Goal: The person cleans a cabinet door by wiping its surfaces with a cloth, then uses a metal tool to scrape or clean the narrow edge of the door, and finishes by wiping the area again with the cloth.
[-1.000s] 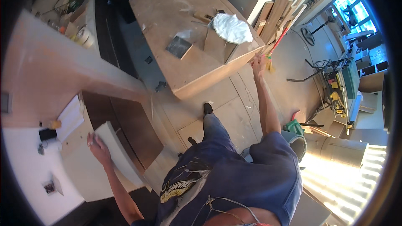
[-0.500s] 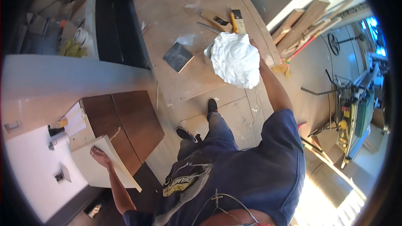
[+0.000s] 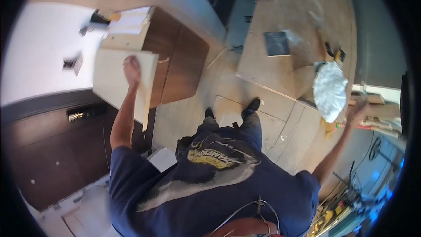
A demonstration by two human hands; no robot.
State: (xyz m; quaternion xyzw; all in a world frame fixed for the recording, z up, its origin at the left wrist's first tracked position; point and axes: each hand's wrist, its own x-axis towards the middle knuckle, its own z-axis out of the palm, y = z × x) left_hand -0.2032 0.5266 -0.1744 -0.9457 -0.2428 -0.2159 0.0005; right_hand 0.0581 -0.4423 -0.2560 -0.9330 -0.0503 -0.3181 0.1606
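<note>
My left hand (image 3: pixel 132 71) lies palm down on a cream board (image 3: pixel 113 77), fingers laid along its face. The board leans out beside a dark brown cabinet (image 3: pixel 179 57). At the far right my blurred right hand (image 3: pixel 358 112) is closed around a slim pale tool (image 3: pixel 364 89) pointing up from it; its kind is unclear. The hand is just past the corner of a wooden worktable (image 3: pixel 263 68), right of a crumpled white cloth (image 3: pixel 330 91). That cloth covers something cylindrical at the table's edge. A dark square sheet (image 3: pixel 277 44) rests left of it.
A yellow-and-black tool (image 3: pixel 339 55) lies behind the cloth. Wood offcuts (image 3: pixel 377 109) and a broom (image 3: pixel 329 128) are at the right, with machinery beyond. A paper sheet (image 3: pixel 129 21) tops the cabinet. A dark panelled surface (image 3: pixel 57 149) is at the lower left.
The view has swung right-to-left toward the cabinet. My right hand has come away from beside the white cloth and moved right with a slim tool. My left hand stays on the board.
</note>
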